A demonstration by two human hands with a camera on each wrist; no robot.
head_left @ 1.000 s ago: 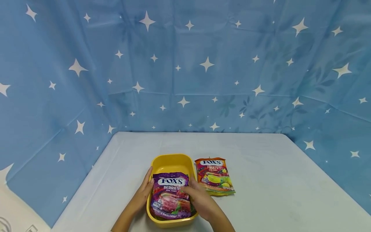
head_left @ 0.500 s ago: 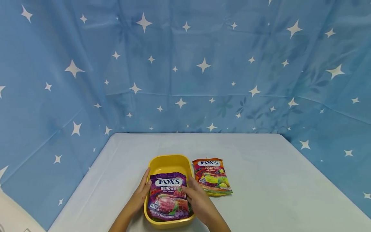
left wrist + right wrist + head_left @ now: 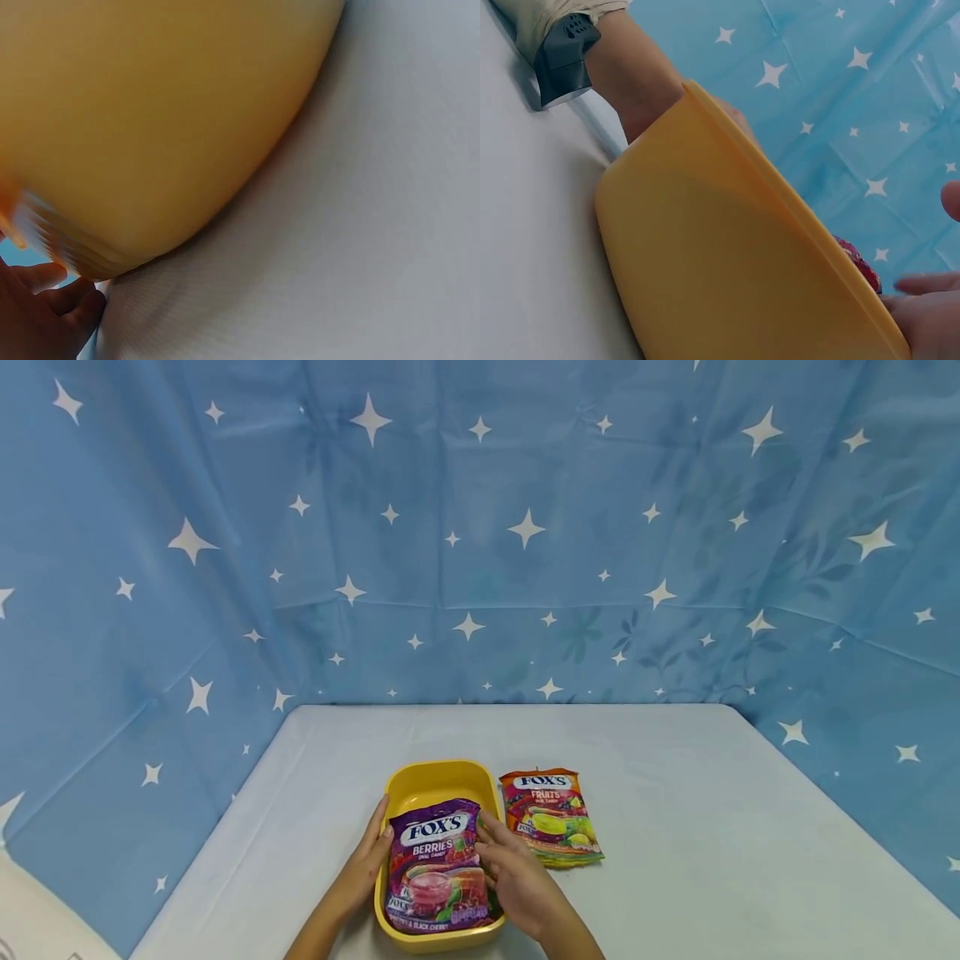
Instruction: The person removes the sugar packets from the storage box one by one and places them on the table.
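Note:
A yellow plastic tub [image 3: 446, 770] stands on the white table, with a purple bag of Fox's Berries candy [image 3: 435, 877] lying face up in it. My left hand [image 3: 365, 853] holds the tub's left side, thumb at the rim and fingers along the outer wall. In the left wrist view, its fingertips [image 3: 75, 300] show at the tub's wall [image 3: 165, 127]. My right hand [image 3: 521, 877] reaches over the right rim, fingers loosely extended by the candy bag's right edge. The right wrist view shows that hand's thumb [image 3: 951, 199] raised apart from the fingers.
An orange-red bag of Fox's Fruits candy [image 3: 551, 818] lies flat on the table [image 3: 697, 827], just right of the tub. A blue curtain [image 3: 480, 543] with white stars hangs behind the table and along both sides.
The purple candy bag has turned slightly counterclockwise, its top right corner now higher. My right thumb has come off the bag's front. The left hand keeps its hold; the head view shifts slightly.

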